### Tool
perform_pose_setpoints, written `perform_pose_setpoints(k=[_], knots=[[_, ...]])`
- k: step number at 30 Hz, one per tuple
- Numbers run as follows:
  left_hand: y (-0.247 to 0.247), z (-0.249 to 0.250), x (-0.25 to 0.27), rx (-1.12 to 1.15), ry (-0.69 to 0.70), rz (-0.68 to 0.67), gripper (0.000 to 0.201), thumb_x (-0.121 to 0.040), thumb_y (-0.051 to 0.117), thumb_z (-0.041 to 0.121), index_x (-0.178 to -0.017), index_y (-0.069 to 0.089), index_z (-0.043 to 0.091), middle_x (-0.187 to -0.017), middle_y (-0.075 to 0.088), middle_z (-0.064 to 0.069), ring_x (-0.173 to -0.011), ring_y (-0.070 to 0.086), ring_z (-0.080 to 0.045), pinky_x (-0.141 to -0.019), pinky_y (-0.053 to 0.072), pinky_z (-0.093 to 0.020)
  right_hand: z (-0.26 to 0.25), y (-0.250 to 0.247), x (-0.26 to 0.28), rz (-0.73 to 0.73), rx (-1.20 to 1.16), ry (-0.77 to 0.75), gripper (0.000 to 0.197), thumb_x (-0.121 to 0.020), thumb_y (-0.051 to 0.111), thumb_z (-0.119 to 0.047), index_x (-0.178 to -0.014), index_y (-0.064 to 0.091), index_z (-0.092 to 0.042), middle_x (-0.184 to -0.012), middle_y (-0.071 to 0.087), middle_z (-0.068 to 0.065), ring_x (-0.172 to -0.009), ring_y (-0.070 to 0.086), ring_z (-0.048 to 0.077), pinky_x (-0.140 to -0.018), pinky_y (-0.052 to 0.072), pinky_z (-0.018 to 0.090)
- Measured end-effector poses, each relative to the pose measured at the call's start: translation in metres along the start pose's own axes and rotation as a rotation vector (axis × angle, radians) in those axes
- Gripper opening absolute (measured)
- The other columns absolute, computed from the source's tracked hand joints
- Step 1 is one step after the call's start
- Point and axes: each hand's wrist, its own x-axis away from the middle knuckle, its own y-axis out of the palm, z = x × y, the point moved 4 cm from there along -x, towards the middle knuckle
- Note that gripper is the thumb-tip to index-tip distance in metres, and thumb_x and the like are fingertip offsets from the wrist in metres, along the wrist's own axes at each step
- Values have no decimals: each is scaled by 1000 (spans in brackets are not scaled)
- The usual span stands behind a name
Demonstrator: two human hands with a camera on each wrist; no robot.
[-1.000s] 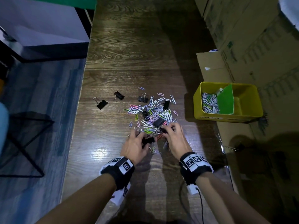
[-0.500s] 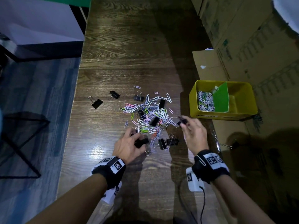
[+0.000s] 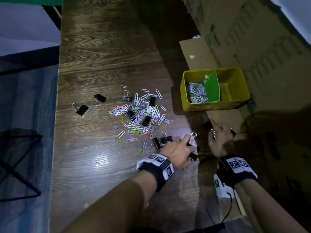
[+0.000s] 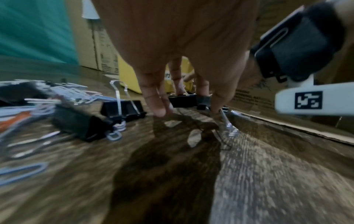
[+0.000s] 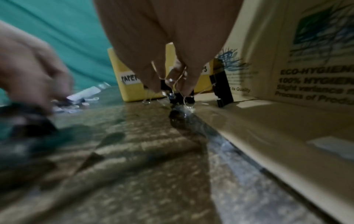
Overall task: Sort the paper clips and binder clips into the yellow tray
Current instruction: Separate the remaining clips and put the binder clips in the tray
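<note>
You are mid-carry: your right hand (image 3: 219, 135) is curled around black binder clips (image 5: 180, 95) near the counter's right edge, just short of the yellow tray (image 3: 198, 107). Your left hand (image 3: 178, 153) grips more clips beside the paper clip pile (image 3: 143, 115). Next, lift over the rim into the compartment right of the green divider (image 3: 211, 86). Half a second ago both hands were nearer the pile.

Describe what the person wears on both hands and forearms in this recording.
Both forearms are bare, no sleeves. Each wrist carries a black band with white panels printed with black square code markers. Under the right wrist hangs a white block, also marked, with a thin black cable trailing back.
</note>
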Motion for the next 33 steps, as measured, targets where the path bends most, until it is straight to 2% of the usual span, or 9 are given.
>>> perform_pose_setpoints(k=[3, 5, 8, 11, 16, 22, 26, 30, 33], knots=[[1, 10, -6, -29, 118, -24, 44, -90, 50, 26, -133, 40, 28, -134, 34, -10, -102, 51, -34, -73, 52, -46, 5, -4, 7, 20, -62, -8, 52, -80, 59, -2, -131, 53, -10, -113, 52, 24, -104, 51, 38, -92, 42, 35], [-8, 0, 1, 5, 137, 109, 46, -89, 49, 27, -133, 37, 31, -131, 39, -7, -98, 54, -29, -70, 54, -43, -1, -13, 15, 116, -109, -78, 51, -77, 57, -2, -128, 56, -10, -109, 53, 22, -101, 50, 33, -91, 39, 32], [-26, -43, 24, 90, -57, 359, 34, -84, 55, 31, -116, 45, 27, -114, 48, -5, -95, 55, -27, -67, 54, -43, -34, -14, 28, 147, -130, -283, 47, -74, 59, -7, -120, 60, -10, -104, 56, 19, -99, 47, 25, -90, 36, 30], [-22, -78, 44, 32, -256, 226, 47, -81, 63, 45, -121, 52, 23, -118, 48, -5, -100, 55, -25, -77, 53, -41, -74, 5, 39, -55, -92, -442, 43, -78, 65, -13, -121, 59, -14, -111, 57, 14, -101, 54, 27, -91, 46, 36], [-7, -85, 47, 92, -262, 209, 34, -79, 68, 28, -110, 62, 14, -113, 53, -9, -95, 60, -32, -83, 49, -38, -107, 41, 27, -421, -96, -243, 50, -89, 58, -30, -136, 44, -18, -127, 54, 12, -116, 51, 30, -98, 43, 38], [-13, -88, 56, 242, -285, 318, 21, -70, 71, 21, -88, 63, 14, -100, 55, -8, -84, 60, -28, -76, 51, -36, -101, 42, 14, -520, -75, -132, 17, -86, 64, -33, -97, 69, -20, -96, 69, 13, -89, 65, 28, -79, 52, 32], [-37, -75, 50, 278, -217, 463, 25, -70, 72, 18, -92, 62, 13, -101, 51, -8, -88, 55, -21, -76, 44, -27, -75, 9, 1, -386, -140, -141, 14, -86, 66, -28, -93, 72, -18, -94, 70, 7, -82, 64, 22, -78, 52, 31], [-17, -38, 7, 288, -75, 256, 29, -72, 69, 19, -98, 57, 14, -108, 49, -10, -93, 55, -30, -84, 48, -39, -29, -17, -17, -215, -30, 62, 7, -85, 65, -23, -82, 70, -21, -91, 70, 8, -77, 63, 23, -64, 44, 24], [6, -8, -17, 209, 5, 88, 31, -79, 64, 21, -108, 55, 17, -112, 47, -10, -98, 53, -31, -82, 49, -45, -7, -17, -24, -227, 40, 102, 9, -83, 67, -26, -87, 70, -19, -100, 66, 10, -86, 62, 27, -69, 45, 26]])
